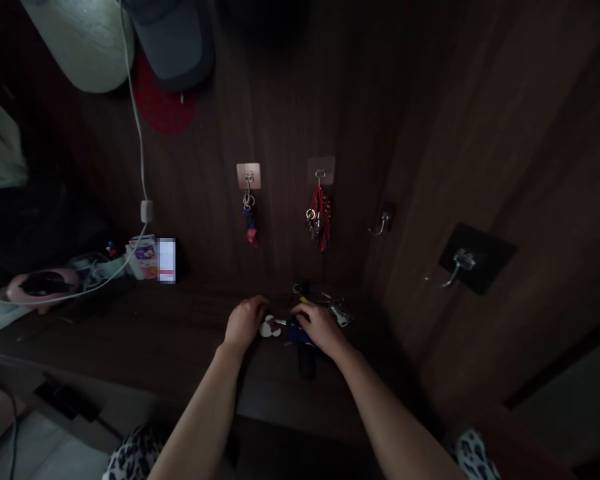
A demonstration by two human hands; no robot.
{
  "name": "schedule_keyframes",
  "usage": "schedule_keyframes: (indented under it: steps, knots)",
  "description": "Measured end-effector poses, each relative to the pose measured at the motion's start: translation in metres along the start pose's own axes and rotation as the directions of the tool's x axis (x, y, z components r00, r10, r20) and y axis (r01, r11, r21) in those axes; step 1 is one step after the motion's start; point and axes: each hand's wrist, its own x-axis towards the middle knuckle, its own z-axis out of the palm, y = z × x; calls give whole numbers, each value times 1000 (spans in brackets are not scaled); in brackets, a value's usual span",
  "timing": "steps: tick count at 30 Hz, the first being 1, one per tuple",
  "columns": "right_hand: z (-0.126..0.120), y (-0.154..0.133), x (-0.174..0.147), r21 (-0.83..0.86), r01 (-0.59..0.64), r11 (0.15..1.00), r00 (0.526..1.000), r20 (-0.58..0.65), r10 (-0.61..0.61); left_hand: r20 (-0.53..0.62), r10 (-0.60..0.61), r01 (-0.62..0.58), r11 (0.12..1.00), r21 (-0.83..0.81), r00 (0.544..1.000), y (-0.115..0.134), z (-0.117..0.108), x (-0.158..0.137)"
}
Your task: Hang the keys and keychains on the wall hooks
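Observation:
On the dark wooden shelf, my left hand point(247, 323) rests with its fingers curled, beside a pale, round-lobed key charm point(271, 327). Whatever is in its fingers, if anything, is hidden. A metal key point(281, 322) lies between the charm and my other hand. My right hand point(320, 325) bends its fingers over a bunch of keys with a dark blue piece point(300, 335), which it partly covers. Below that hand lies a black oblong fob point(307, 362). More keys point(341, 315) and a metal ring point(297, 289) lie just beyond it. The dim light blurs fine detail.
Two key bunches hang on wall hooks: one with a pink charm point(251, 235), one with red cords point(319, 213). Bare hooks point(380, 225) point(461, 260) are on the right. Caps point(173, 50) hang upper left. A white cable point(139, 133) runs down to small boxes point(144, 257).

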Motion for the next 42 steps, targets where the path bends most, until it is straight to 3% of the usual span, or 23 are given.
schedule_keyframes:
  steps: [9, 17, 27, 34, 42]
  knots:
    - [-29, 5, -10, 158, -77, 984, 984, 168, 50, -6, -148, 148, 985, 92, 989, 0, -7, -1]
    - [-37, 10, -11, 169, -160, 972, 947, 304, 103, 0, -262, 261, 961, -91, 965, 0, -9, 2]
    - [-24, 9, -9, 64, -93, 994, 988, 130, 84, -29, -304, 293, 937, -189, 952, -1, -11, 3]
    - [-25, 11, -6, 122, -130, 984, 991, 34, 127, 49, -322, 314, 860, -403, 945, 0, -10, 3]
    - [-23, 19, -1, 310, -117, 943, 976, -139, 166, 60, -313, 306, 840, -448, 948, 8, -16, 2]
